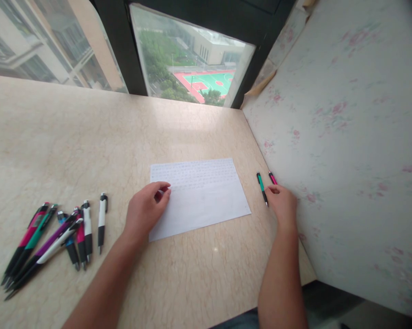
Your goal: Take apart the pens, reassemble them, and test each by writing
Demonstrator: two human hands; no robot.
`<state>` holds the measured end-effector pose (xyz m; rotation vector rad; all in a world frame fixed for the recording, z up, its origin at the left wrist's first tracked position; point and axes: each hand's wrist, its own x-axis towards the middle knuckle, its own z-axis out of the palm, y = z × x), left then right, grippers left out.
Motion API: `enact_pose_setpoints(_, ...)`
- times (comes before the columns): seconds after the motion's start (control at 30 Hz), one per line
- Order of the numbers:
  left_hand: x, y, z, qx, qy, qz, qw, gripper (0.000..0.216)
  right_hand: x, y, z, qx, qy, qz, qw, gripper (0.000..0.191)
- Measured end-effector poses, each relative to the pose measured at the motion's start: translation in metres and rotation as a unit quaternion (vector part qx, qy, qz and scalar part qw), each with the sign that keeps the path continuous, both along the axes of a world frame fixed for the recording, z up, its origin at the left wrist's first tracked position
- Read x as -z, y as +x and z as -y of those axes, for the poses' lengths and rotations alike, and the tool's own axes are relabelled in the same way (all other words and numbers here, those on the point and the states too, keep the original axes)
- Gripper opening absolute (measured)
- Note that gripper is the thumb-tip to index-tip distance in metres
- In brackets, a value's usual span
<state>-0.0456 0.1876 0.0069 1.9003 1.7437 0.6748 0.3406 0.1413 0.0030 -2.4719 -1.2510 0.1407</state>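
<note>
A white sheet of paper [206, 201] with faint writing on its upper half lies on the beige marble table [72, 146]. My left hand [146, 208] rests on the sheet's left edge, fingers curled and pressing it. My right hand [283, 205] sits by the wall to the right of the sheet, fingers curled on a pink pen [272, 178]. A green pen [261, 187] lies on the table just left of that hand.
Several pens [51, 237] in pink, green, blue, purple and white lie spread at the table's left front. A floral-papered wall [346, 137] bounds the table on the right. A window [192, 59] runs along the far edge.
</note>
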Motion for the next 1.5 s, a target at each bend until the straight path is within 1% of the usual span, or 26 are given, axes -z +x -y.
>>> enact_pose_setpoints(0.13, 0.001, 0.000, 0.000, -0.001, 0.002, 0.002, 1.000, 0.026, -0.001, -0.001, 0.000, -0.010, -0.029, -0.026, 0.999, 0.025)
enact_pose_setpoints(0.2, 0.001, 0.000, 0.000, -0.003, 0.002, 0.003, 1.000, 0.026, -0.002, -0.001, 0.000, 0.002, -0.037, -0.012, 0.999, 0.024)
enact_pose_setpoints(0.27, 0.001, 0.000, 0.000, -0.005, 0.004, 0.006, 1.000, 0.027, -0.004, -0.001, -0.001, 0.036, -0.031, 0.032, 0.998, 0.024)
enact_pose_setpoints(0.37, 0.001, 0.000, 0.000, -0.005, 0.007, 0.010, 1.000, 0.027, -0.008, -0.002, -0.002, 0.112, -0.016, 0.105, 0.988, 0.028)
enact_pose_setpoints(0.47, 0.003, -0.001, 0.000, -0.003, 0.008, 0.011, 1.000, 0.026, -0.010, -0.005, -0.003, 0.172, -0.016, 0.136, 0.976, 0.031)
enact_pose_setpoints(0.53, 0.003, -0.001, 0.000, -0.002, 0.006, 0.014, 1.000, 0.026, -0.010, -0.007, -0.004, 0.189, -0.021, 0.141, 0.972, 0.031)
enact_pose_setpoints(0.73, 0.003, -0.002, -0.001, -0.002, 0.004, 0.026, 1.000, 0.027, -0.011, -0.012, -0.004, 0.209, -0.045, 0.135, 0.967, 0.031)
enact_pose_setpoints(0.97, 0.003, -0.002, 0.000, 0.001, 0.005, 0.034, 0.999, 0.027, -0.012, -0.014, -0.004, 0.209, -0.072, 0.133, 0.966, 0.029)
enact_pose_setpoints(1.17, 0.001, -0.002, 0.000, 0.000, 0.001, 0.024, 1.000, 0.027, -0.008, -0.011, -0.004, 0.193, -0.057, 0.133, 0.971, 0.029)
enact_pose_setpoints(1.5, 0.001, -0.002, -0.001, 0.008, -0.001, 0.015, 1.000, 0.027, 0.001, -0.007, -0.003, 0.189, 0.013, 0.146, 0.971, 0.031)
